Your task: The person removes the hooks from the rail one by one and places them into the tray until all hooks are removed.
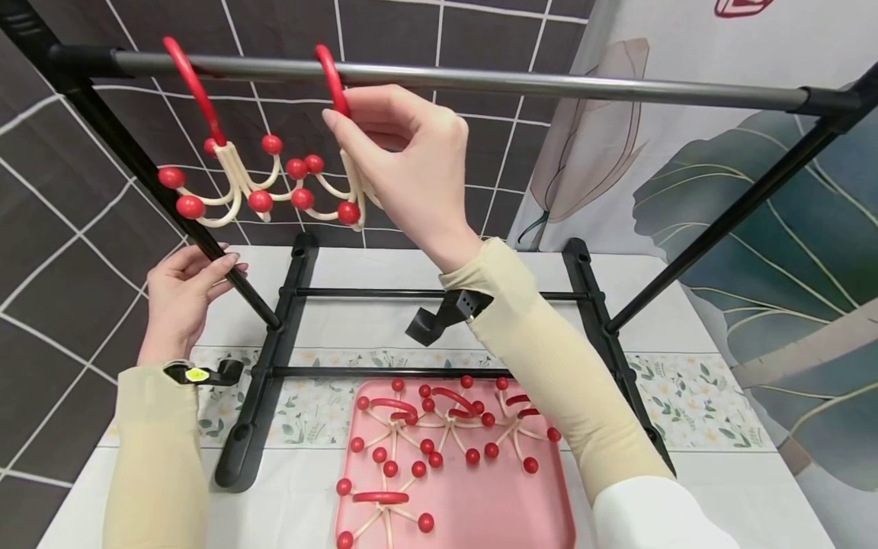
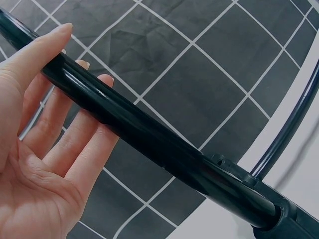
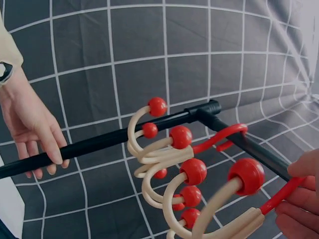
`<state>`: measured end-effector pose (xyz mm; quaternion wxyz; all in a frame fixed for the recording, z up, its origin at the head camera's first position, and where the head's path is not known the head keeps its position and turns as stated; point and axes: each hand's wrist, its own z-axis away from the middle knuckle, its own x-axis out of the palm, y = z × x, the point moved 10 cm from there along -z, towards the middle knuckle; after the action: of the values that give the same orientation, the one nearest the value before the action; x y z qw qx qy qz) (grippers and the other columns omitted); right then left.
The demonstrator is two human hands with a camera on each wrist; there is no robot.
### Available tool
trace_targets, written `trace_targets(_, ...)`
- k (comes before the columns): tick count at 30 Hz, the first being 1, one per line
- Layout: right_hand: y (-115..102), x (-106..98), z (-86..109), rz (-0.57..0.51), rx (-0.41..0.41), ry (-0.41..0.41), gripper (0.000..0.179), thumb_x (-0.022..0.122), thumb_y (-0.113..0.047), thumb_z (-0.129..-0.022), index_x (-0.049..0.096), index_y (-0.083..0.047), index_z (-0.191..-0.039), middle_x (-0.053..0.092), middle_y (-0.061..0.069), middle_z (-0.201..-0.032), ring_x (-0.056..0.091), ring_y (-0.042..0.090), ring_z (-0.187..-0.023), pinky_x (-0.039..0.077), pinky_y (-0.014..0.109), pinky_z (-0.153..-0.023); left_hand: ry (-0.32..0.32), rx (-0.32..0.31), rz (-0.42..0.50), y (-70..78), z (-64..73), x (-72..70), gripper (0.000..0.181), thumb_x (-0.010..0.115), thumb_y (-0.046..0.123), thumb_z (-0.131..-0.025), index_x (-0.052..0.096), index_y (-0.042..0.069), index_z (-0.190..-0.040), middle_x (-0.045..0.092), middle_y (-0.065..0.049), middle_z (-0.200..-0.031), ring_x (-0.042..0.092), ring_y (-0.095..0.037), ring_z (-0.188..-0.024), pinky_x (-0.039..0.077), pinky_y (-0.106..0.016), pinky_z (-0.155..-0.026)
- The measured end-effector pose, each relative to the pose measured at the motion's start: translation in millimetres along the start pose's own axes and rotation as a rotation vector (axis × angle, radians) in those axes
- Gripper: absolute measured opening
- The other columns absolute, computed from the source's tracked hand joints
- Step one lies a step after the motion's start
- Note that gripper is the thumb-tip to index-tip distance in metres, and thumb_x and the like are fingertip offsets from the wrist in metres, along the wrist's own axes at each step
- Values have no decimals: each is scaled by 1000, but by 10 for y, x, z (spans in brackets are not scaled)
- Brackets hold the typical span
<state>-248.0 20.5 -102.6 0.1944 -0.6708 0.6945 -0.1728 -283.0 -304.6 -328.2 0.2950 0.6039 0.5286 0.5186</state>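
My right hand [image 1: 414, 160] pinches the red hook [image 1: 332, 80] of a cream hanger with several red-balled arms. That hook passes over the rack's grey top bar [image 1: 549, 81], near its left part. To its left a matching hanger [image 1: 236, 171] hangs from the same bar by its own red hook. The ball-tipped arms of the two overlap in the right wrist view, where my right hand [image 3: 301, 199] shows only at the edge. Lower left, my left hand [image 1: 181, 293] holds the rack's slanted black post [image 2: 134, 129], thumb on one side and fingers behind.
Below the rack, a pink tray [image 1: 507, 511] on the table carries several more red-and-cream hangers [image 1: 394, 419]. The rack's black feet [image 1: 240, 450] and crossbars [image 1: 384, 372] stand on the white cloth. A dark tiled backdrop [image 1: 487, 34] and a leaf-patterned curtain [image 1: 775, 229] enclose the space.
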Motion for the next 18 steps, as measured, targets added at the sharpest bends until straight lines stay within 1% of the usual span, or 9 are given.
trace_targets(2,5,-59,7,2,15,29,14,80,-2,-87,76,7,-97,76,8,-87,72,11,-77,62,31,-76,4,0,-8,-1,0,-2,22,73,-13,-88,71,-9,-109,74,-13,-90,76,-21,-79,60,-32,-74)
trace_targets(4,45,-116,16,-8,81,51,14,82,-2,-87,77,6,-96,76,7,-86,72,11,-75,62,31,-76,6,-1,-15,-3,3,-2,23,73,-13,-87,71,-9,-109,74,-12,-91,76,-21,-79,60,-31,-74)
trace_targets(6,52,-171,31,-9,113,67,13,82,-2,-86,77,6,-96,76,8,-85,72,13,-73,62,32,-75,8,0,-21,-9,7,-4,23,73,-13,-87,71,-9,-109,73,-12,-91,76,-20,-79,60,-31,-74)
trace_targets(8,64,-219,52,-10,173,79,14,82,-1,-86,77,6,-96,76,8,-85,73,15,-73,62,31,-76,9,2,-22,-11,9,-1,22,73,-13,-87,71,-9,-109,73,-12,-90,76,-21,-78,60,-31,-74)
trace_targets(10,14,-263,68,-4,186,90,14,81,2,-85,76,8,-96,76,11,-85,73,18,-73,62,32,-76,10,3,-20,-15,7,0,22,74,-12,-87,71,-9,-109,73,-12,-90,76,-21,-78,60,-32,-74)
trace_targets(11,-1,-286,74,2,164,91,14,81,2,-86,76,8,-96,76,10,-85,73,18,-73,62,33,-76,12,5,-25,-15,5,2,22,74,-12,-87,71,-9,-109,73,-12,-90,76,-21,-78,60,-32,-74)
trace_targets(13,1,-328,85,8,151,94,14,81,1,-86,76,8,-97,76,8,-85,74,18,-75,62,33,-77,10,4,-18,-15,3,4,23,74,-12,-87,71,-9,-109,73,-12,-90,76,-21,-78,60,-32,-74)
trace_targets(17,27,-412,93,39,65,98,14,82,-4,-87,77,5,-96,76,3,-83,73,15,-75,62,35,-76,6,0,-8,-18,3,3,23,74,-13,-87,71,-9,-109,73,-12,-90,76,-21,-78,60,-32,-74)
trace_targets(18,30,-431,94,46,65,102,14,83,-4,-86,77,5,-96,76,3,-83,73,15,-75,62,35,-76,4,-2,-2,-19,5,2,24,74,-14,-86,70,-10,-110,73,-12,-90,76,-21,-78,60,-32,-74)
